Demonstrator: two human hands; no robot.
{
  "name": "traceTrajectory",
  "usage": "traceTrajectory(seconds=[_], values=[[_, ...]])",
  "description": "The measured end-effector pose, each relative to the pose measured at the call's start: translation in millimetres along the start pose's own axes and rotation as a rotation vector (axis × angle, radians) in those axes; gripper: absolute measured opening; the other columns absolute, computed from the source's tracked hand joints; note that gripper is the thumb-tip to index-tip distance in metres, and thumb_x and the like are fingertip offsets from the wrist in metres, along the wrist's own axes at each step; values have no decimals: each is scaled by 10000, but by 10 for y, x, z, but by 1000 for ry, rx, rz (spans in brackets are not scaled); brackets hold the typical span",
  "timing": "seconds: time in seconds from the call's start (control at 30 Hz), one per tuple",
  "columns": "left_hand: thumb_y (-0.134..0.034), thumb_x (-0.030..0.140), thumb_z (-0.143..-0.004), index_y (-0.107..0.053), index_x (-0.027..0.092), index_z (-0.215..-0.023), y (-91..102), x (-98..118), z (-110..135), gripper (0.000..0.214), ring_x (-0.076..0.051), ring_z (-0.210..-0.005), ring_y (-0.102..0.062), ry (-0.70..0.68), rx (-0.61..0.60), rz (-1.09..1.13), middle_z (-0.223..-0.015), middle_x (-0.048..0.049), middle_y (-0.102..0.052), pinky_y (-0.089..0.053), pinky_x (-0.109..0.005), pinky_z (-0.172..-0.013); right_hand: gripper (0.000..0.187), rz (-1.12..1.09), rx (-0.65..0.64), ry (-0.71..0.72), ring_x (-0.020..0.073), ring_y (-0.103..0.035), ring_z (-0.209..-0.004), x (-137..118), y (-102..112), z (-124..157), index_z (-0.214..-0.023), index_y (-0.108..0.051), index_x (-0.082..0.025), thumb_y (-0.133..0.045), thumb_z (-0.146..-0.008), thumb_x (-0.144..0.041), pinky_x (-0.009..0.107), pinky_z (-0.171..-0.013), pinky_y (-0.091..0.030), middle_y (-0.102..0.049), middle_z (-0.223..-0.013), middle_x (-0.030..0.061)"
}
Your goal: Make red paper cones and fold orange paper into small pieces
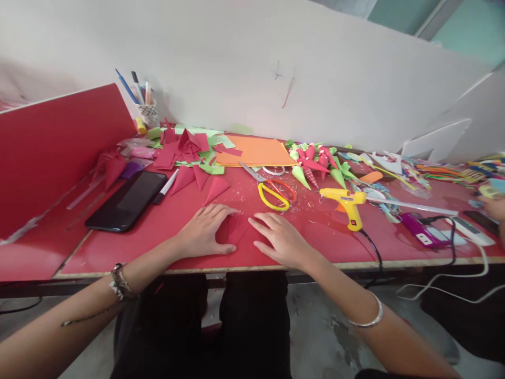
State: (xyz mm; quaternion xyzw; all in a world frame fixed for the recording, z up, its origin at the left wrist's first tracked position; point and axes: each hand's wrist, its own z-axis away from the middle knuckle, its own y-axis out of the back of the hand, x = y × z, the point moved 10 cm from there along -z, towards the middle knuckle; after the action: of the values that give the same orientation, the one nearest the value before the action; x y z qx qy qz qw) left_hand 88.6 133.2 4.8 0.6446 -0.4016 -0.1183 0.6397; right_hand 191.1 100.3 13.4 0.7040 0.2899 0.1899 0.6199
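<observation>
Red worktop [130, 251], seen from above. Left hand [207, 230] palm down near the front edge, fingers slightly fanned, thumb well apart from them; nothing clamped. Right hand [282, 238] opposite, fingers and thumb apart, nothing gripped. The two hands are separate. Between them, flat on the worktop, lies a red paper piece [237, 229]. Red on red: outline faint, and cannot tell whether fingertips touch it.

State of the work, as judged from how things lie: this piece looks early on, plain, no trimming visible. Three pointed red pieces [200, 177] sit just beyond the left hand, also plain, apparently shaped but not decorated.

Further along: a heap of red and green cones [310, 160] at back, right of centre, some with pale tops and small trimmings. These look done, or nearly so; too crowded to count.

Not worked, by the look of it: orange sheets [254, 152], lying flat in a stack at back. Red scraps [184, 145] left of them point to cutting already done.

Tools lying free: scissors [263, 184] beyond the hands, glue gun [347, 200] to the right, its black cord [373, 245] over the front edge. Neither in use.
</observation>
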Motion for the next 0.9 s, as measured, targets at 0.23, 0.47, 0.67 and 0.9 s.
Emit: traceTrajectory(seconds=[0.23, 0.47, 0.67, 0.9], values=[[-563, 554, -663, -297, 235, -1269, -28, 10, 24, 736, -256, -1182, -360, -16, -81, 11, -1268, -64, -423, -279, -420, -975, 448, -11, 23, 8, 238, -409, -1136, 0, -2, 4, -1274, -417, -149, -404, -859, -318, 429, -956, -361, -463, -1246, 128], [-565, 586, -645, -243, 227, -1312, -54, -7, 24, 824, -266, -1199, -333, -17, -138, 29, -1299, -77, -388, -255, -427, -991, 456, -28, 65, 161, 203, -387, -1160, -158, 44, 26, -1320, -343, -146, -359, -865, -176, 384, -991, -321, -473, -1269, 82], [-603, 539, -621, -220, 225, -1326, -86, -33, 18, 862, -270, -1220, -297, -1, -184, 36, -1316, -78, -361, -236, -438, -1006, 436, -100, -46, 352, 123, -355, -1217, -416, -54, 92, -1300, -362, -221, -290, -888, -100, 335, -1001, -266, -521, -1247, 1], [-583, 559, -630, -211, 232, -1335, -92, -23, 29, 861, -274, -1224, -286, -2, -198, 31, -1320, -70, -356, -210, -450, -1019, 419, -121, -67, 333, 127, -381, -1204, -381, -81, 84, -1274, -390, -199, -318, -873, -102, 326, -995, -255, -524, -1246, 5]])
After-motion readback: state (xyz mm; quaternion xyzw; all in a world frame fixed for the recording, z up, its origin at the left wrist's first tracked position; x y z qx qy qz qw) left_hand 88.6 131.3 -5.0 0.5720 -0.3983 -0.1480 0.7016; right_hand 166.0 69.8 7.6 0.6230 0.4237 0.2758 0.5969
